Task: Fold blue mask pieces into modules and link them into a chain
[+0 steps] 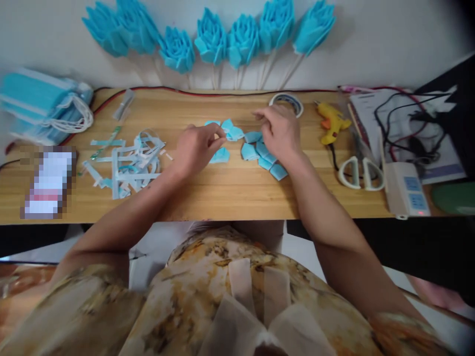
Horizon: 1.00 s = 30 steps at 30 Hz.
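My left hand (198,148) is over the middle of the table, thumb and forefinger drawn together at the edge of some light blue petal-shaped pieces (232,131). What the fingertips hold, if anything, cannot be made out. Another blue piece (221,156) lies beneath them, partly covered. My right hand (282,132) hovers beside a second cluster of blue pieces (264,151), its fingers loosely bent and pointing left, with nothing visible in them. Behind its fingers lies a roll of tape (299,106).
Blue petal flowers (211,37) on sticks lean along the wall. On the left are stacked blue face masks (33,101), cut strips (135,160) and a phone (50,180). A yellow glue gun (332,123), scissors (350,173), a white power strip (406,188) and cables lie right.
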Motion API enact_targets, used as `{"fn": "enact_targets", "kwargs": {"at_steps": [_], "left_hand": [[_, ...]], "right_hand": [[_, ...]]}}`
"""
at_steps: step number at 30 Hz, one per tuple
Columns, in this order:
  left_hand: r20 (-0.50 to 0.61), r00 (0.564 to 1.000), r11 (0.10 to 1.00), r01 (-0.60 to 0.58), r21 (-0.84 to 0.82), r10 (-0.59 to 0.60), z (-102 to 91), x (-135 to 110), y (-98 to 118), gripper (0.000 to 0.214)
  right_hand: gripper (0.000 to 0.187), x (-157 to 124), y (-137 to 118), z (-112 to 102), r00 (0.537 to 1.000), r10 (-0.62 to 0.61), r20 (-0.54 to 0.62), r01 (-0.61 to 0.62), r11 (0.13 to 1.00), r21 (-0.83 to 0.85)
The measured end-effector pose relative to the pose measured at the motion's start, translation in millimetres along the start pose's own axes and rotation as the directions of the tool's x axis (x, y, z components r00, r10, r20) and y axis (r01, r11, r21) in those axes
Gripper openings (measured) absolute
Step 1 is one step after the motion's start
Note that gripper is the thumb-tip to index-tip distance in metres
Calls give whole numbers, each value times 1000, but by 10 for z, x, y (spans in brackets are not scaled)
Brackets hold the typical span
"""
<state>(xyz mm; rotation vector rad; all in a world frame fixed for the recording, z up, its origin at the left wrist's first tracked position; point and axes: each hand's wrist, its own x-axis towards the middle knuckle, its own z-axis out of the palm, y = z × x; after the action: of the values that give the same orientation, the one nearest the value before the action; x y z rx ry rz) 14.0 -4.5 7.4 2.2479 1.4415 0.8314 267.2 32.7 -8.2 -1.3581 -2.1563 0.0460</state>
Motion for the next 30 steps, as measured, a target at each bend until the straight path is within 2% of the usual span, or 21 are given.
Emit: {"fn": "enact_targets", "kwargs": {"at_steps": [5,8,12,15,19,21,24,30], "left_hand": [[-52,997,995,58,-78,-62,19,-36,-85,25],[-85,988,986,117,-122,-128,10,-64,-165,31],[-172,963,965,169,-201,-205,-6,-32,-275,29],[-200,956,962,170,-215,-214,1,3,-327,28],[-182,972,980,118,-159,-146,33,19,-354,24],[-170,979,986,93,-140,-117,49,19,-363,23],[-167,981,988,73,-139,-96,71,22,-385,22],[-166,984,992,49,-114,-68,119,26,-411,23]], "right_hand": [[41,8,113,9,998,36,43,-37,999,20],[38,-1,101,38,992,-16,128,8,998,62],[57,-41,-30,86,951,-151,270,119,984,129],[67,-75,-121,95,913,-192,359,154,979,130],[45,-75,-117,81,876,-206,436,170,978,119],[31,-58,-80,70,880,-201,430,161,979,128],[19,-34,-32,46,896,-171,410,132,984,120],[21,-11,-24,-3,910,-127,394,85,989,122]]}}
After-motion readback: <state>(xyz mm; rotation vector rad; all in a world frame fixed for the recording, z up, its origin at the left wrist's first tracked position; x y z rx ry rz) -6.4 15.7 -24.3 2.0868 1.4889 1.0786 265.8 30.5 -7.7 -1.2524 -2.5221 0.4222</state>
